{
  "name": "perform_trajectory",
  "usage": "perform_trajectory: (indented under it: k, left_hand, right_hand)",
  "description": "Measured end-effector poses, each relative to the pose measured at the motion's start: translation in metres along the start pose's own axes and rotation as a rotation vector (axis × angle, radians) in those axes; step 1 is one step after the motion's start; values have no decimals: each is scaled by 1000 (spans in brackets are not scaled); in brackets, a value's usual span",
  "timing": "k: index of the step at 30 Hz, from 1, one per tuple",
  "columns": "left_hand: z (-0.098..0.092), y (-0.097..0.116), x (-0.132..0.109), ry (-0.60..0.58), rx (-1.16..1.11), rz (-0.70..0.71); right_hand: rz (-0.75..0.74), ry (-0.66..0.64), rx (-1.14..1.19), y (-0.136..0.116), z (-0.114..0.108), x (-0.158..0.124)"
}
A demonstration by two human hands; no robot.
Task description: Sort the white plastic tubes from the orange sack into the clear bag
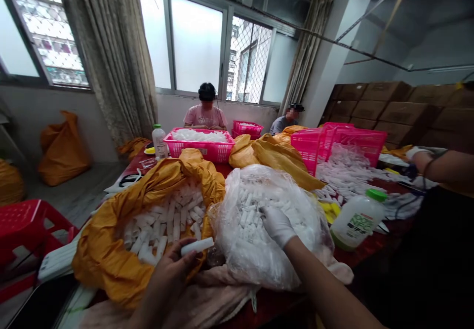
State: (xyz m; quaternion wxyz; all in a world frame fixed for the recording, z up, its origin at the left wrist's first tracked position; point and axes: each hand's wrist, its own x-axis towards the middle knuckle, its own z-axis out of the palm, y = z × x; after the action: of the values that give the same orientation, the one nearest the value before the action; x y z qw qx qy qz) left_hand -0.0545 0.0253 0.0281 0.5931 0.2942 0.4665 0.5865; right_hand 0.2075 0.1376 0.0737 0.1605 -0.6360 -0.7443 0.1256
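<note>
My left hand (169, 275), bare, is at the lower middle of the view, its fingers closed around a short white tube (197, 246). My right hand (277, 226) wears a white glove and rests on a heap of white tubes (252, 220) inside a clear plastic bag (274, 262). Whether those gloved fingers hold a tube, I cannot tell. To the left, an open yellow bag (99, 265) holds more white tubes (163, 220). A pink cloth (207, 299) lies under both bags, close below my hands.
A pink basket of white tubes (200, 143) and a tipped pink basket (338, 143) stand beyond the bags on a red table (259, 307). Loose tubes (344, 176) spill near a green-capped bottle (358, 219). A co-worker's arm (425, 163) enters at right; two people sit opposite. Cardboard boxes (385, 106) are stacked behind.
</note>
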Motion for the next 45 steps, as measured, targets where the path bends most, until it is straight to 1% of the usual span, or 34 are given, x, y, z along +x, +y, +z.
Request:
perform_trajectory:
  k: [1,2,3,5,6,7,8,9,11,13,14,16,17,19,21,23,24,26,27,28,30,32,33,35,37,38,39,40,41,42,43,45]
  left_hand:
    - [2,-5,-3,-2,-101,-33]
    - [4,-9,-5,-9,-168,-54]
    - [7,-12,-7,-14,-208,-62]
    - [11,-13,-10,-40,-210,-55]
    - [13,-13,-11,-55,-186,-42]
    - [15,-13,-12,-68,-144,-30]
    - [17,-12,-13,-82,-84,-19]
    - [20,-13,-14,-97,-12,-7]
    - [25,-14,-18,-155,138,23]
    - [30,-17,-23,-256,288,70]
    - [33,-18,-25,-305,357,104]
    - [37,-20,-29,-337,498,182]
    - [38,-21,-31,-319,563,221]
    - [39,-22,-33,-276,642,268]
    - [38,-22,-34,-263,661,276]
    - [37,-21,-35,-257,652,275]
    - [38,-21,-35,-233,641,281]
    - [40,-20,-34,-190,574,273]
    - [42,-20,-34,-198,488,230]
    - [44,-20,-33,-232,361,154]
    - [49,-21,-33,-354,35,-79]
    - [54,-26,-33,-466,-284,-316]
    - [55,-29,-33,-507,-407,-404]
    - [57,-40,-33,-584,-576,-518]
    - [58,-50,-34,-676,-653,-568]
    - [59,-54,-34,-720,-648,-571]
    - [60,-56,-35,-746,-607,-547]
    - [60,-55,-36,-755,-518,-497]
    - [59,-50,-37,-754,-374,-419]
    - [57,-43,-37,-745,-177,-307]
    - [54,-34,-35,-712,61,-166]
    - [40,-12,-25,-603,592,144]
  right_hand:
    - [-29,-17,111,-6,2,-9]
    - [-57,-42,287,-13,5,-20]
    - [-79,-82,506,-21,8,-31]
    - [-90,-197,914,-37,13,-52]
    - [-92,-241,1020,-45,15,-60]
    - [-104,-263,1030,-52,17,-66]
    - [-134,-253,981,-58,18,-70]
    - [-185,-223,903,-62,20,-72]
    - [-331,-113,799,-67,25,-74]
    - [-434,60,872,-68,34,-73]
    - [-431,161,964,-68,40,-72]
    - [-319,325,1163,-65,53,-71]
    - [-242,361,1238,-63,60,-71]
    - [-122,362,1339,-60,71,-72]
    - [-53,354,1409,-59,77,-74]
    - [8,362,1457,-61,76,-77]
    - [41,365,1474,-63,75,-78]
    - [109,322,1509,-66,71,-79]
    - [139,275,1540,-67,70,-79]
    - [164,223,1584,-67,69,-79]
    - [199,145,1689,-67,71,-80]
    - [218,162,1789,-67,75,-84]
    - [228,180,1817,-68,76,-88]
    - [225,177,1813,-72,79,-98]
    - [176,136,1749,-78,81,-110]
    - [143,113,1709,-80,80,-115]
    - [118,100,1673,-80,80,-119]
    - [117,118,1638,-77,78,-123]
    - [141,170,1600,-70,77,-125]
    - [183,263,1542,-59,75,-127]
    - [235,378,1447,-45,73,-128]
    - [329,604,1204,-7,68,-128]
